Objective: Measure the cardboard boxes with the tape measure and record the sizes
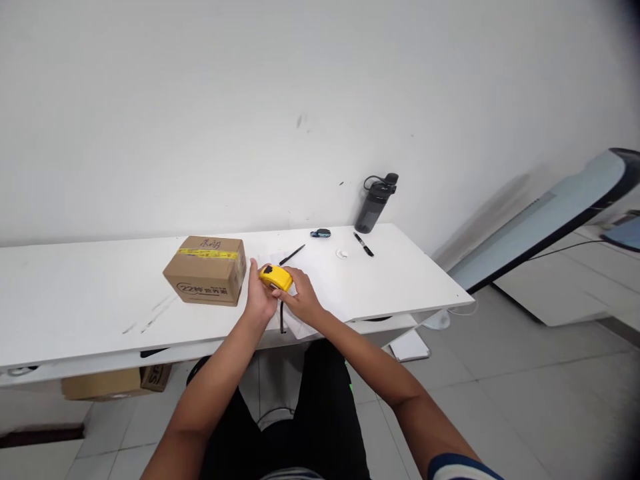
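A yellow tape measure [278, 277] with a black patch is held between my two hands, above the front part of the white table. My left hand [259, 297] is closed around its left side. From the right, my right hand [301, 298] grips it, with the thumb at its lower edge. A dark strap [282, 319] hangs below the tape measure. Under my hands lies a white sheet [330, 297], partly hidden by them. Just left of my left hand stands a cardboard box [205, 272] with yellow tape across its top.
Behind my hands lies a black pen [293, 255]. Farther back are a small blue and black object [321, 233], a white coiled item [341, 254], a black marker [363, 244] and a dark water bottle [376, 204] near the wall. The white table [425, 287] ends at the right.
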`<state>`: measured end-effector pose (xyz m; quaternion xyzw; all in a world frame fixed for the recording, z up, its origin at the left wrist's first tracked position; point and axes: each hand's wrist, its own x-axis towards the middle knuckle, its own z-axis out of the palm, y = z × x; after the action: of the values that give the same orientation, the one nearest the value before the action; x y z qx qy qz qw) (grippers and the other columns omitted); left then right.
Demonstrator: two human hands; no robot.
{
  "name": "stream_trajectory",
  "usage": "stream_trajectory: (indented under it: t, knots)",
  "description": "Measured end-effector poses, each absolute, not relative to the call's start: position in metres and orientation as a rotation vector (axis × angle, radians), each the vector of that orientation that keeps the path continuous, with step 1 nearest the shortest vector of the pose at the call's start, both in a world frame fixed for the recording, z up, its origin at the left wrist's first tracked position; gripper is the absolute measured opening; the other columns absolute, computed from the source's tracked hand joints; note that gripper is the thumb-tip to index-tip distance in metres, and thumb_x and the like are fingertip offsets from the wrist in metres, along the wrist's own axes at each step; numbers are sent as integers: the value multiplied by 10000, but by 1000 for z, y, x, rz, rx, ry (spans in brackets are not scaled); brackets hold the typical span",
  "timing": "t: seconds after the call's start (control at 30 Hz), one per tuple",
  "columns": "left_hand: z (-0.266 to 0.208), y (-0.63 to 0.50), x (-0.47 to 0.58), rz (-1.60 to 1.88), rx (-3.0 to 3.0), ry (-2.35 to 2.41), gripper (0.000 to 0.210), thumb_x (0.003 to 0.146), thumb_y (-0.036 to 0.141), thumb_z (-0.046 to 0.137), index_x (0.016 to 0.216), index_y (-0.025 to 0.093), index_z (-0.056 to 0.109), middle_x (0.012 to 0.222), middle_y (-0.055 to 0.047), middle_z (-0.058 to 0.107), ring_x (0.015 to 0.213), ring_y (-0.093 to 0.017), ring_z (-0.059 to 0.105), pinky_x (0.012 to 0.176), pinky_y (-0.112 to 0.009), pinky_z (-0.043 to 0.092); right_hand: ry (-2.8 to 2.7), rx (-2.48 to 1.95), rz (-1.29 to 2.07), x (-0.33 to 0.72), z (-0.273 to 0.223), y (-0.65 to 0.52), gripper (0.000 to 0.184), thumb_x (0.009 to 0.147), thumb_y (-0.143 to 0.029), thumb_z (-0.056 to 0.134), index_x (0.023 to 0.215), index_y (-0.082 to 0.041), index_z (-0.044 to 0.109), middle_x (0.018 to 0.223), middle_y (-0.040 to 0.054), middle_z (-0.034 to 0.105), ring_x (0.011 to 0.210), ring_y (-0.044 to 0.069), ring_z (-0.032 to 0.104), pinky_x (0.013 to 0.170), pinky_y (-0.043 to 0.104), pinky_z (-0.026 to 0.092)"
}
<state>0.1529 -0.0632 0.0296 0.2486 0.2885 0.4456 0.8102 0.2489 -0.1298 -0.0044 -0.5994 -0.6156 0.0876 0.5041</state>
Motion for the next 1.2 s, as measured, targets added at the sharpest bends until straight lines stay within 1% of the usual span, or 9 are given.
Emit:
stream_trajectory:
  t: [0.13, 0.27, 0.33, 0.57, 0.67, 0.83, 0.97, 1.03, 1.2]
  knots:
    - [21, -8, 189, 820, 485, 512, 423, 917, 499, 524, 632, 187, 539, 529, 4, 562, 477, -126, 563, 513, -253, 467, -1517, -1545, 41, 315, -6, -103, 542, 1052, -493, 221, 1249, -224, 648, 1214, 119, 670, 1143, 244, 615, 1000, 407, 467]
    - [0, 30, 199, 750, 618, 460, 410, 903, 466, 527, 613, 178, 557, 493, 4, 551, 441, -126, 542, 492, -250, 469, -1644, -2082, 39, 379, -8, -54, 476, 1032, -281, 361, 1487, -190, 465, 1163, 153, 688, 956, 260, 673, 854, 380, 485]
    - [-10, 42, 199, 739, 653, 462, 415, 909, 451, 510, 601, 177, 559, 484, 0, 546, 430, -127, 532, 486, -255, 475, -1875, -2246, 64, 398, -13, -33, 469, 1015, -249, 421, 1480, -224, 482, 1180, 158, 682, 887, 250, 682, 791, 352, 469]
    - [-25, 63, 193, 744, 617, 472, 448, 928, 448, 479, 584, 175, 569, 484, -6, 535, 444, -129, 539, 545, -276, 509, -2028, -2229, -25, 403, -48, -28, 350, 1048, -310, 343, 1154, -164, 642, 1040, 162, 707, 777, 232, 664, 687, 317, 420]
    - [-28, 67, 193, 734, 573, 467, 458, 938, 439, 465, 581, 173, 574, 488, -9, 541, 455, -125, 539, 583, -283, 520, -1668, -2166, -8, 400, -56, -35, 368, 1043, -347, 316, 1189, -169, 603, 987, 133, 723, 767, 232, 663, 716, 329, 439]
    - [-31, 69, 194, 710, 538, 436, 461, 932, 465, 496, 586, 172, 579, 498, -4, 542, 468, -114, 541, 655, -295, 540, -1076, -1579, 292, 380, -54, -33, 553, 999, -604, 208, 1222, -210, 526, 1175, 116, 686, 727, 163, 665, 687, 306, 480]
    - [-32, 69, 195, 705, 523, 427, 467, 938, 466, 489, 589, 169, 581, 494, -2, 530, 483, -122, 550, 675, -307, 550, -1046, -1484, 542, 357, -53, -34, 500, 877, -708, 481, 959, -222, 563, 771, 11, 646, 599, 144, 568, 582, 274, 430]
    - [-33, 69, 196, 704, 518, 423, 470, 948, 455, 472, 594, 167, 587, 495, -3, 530, 490, -123, 551, 684, -310, 552, -1101, -1479, 636, 351, -54, -37, 484, 894, -704, 458, 863, -231, 559, 617, -31, 554, 550, 139, 494, 563, 272, 407]
    - [-33, 69, 197, 707, 517, 423, 496, 968, 450, 422, 595, 169, 590, 505, -4, 532, 490, -117, 540, 697, -311, 548, -1143, -1498, 734, 349, -53, -39, 523, 921, -667, 412, 724, -220, 599, 566, -15, 536, 556, 149, 478, 577, 290, 408]
